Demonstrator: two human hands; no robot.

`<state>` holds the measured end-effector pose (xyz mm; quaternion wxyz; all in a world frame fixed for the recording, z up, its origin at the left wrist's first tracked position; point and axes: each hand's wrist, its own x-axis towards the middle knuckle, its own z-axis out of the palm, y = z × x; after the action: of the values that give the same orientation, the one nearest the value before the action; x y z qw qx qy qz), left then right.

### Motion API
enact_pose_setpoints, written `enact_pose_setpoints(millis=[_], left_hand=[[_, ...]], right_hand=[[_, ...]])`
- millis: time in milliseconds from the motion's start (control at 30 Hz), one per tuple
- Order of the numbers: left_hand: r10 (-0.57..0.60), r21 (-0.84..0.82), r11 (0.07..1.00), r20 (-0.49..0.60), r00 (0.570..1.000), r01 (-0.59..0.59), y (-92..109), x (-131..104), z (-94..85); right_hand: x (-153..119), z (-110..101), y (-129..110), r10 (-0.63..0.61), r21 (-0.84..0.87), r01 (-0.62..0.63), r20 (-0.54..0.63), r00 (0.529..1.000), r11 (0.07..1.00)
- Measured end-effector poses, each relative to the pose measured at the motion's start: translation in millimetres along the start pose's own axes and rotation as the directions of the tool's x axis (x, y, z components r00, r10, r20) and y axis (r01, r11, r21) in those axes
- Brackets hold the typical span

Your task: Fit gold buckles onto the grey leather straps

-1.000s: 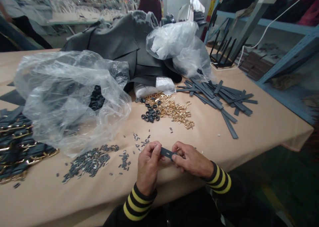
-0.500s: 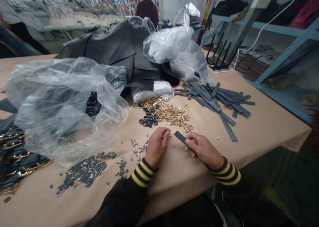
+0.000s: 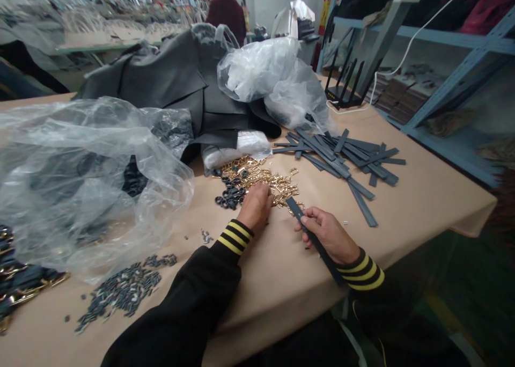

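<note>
– Where is the strip (image 3: 324, 257)?

– In the right hand (image 3: 332, 235), pinched between thumb and fingers near its far end; the rest runs back beside the wrist toward the near edge of the table (image 3: 422, 217).

– And the left hand (image 3: 256, 205)?

– At the near edge of the gold buckles (image 3: 281, 186), fingers bent together; whether they pinch one, I cannot tell, as the hand hides the tips.

– What lies around?

– Black rings (image 3: 229, 195) just left of the buckles, loose strips (image 3: 341, 155) in a pile to the right, small bits (image 3: 120, 292) heaped at the near left, and a clear bag (image 3: 84, 163) behind them
</note>
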<state>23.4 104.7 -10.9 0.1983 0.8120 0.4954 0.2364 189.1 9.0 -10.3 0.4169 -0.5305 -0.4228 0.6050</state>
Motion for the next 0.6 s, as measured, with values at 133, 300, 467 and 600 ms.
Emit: enact_pose_setpoints(millis=[133, 300, 467, 600], left_hand=[[-0.083, -0.312, 0.945, 0.061, 0.995, 0.098, 8, -28, -16.8], [-0.160, -0.613, 0.749, 0.199, 0.967, 0.250, 34, -76, -31.2], [-0.270, -0.604, 0.745, 0.116, 0.956, 0.284, 45, -109, -27.4], [-0.284, -0.719, 0.634, 0.127, 0.950, 0.285, 41, -120, -23.5]], right_hand=[[3, 7, -5, -0.077, -0.061, 0.076, -0.019, 0.997, 0.995], [0, 29, -8, -0.086, -0.100, 0.098, 0.116, 0.990, 0.990], [-12, 44, 0, -0.057, -0.109, 0.081, 0.202, 0.978, 0.991], [-21, 47, 2, -0.068, -0.099, 0.097, 0.258, 0.964, 0.990]])
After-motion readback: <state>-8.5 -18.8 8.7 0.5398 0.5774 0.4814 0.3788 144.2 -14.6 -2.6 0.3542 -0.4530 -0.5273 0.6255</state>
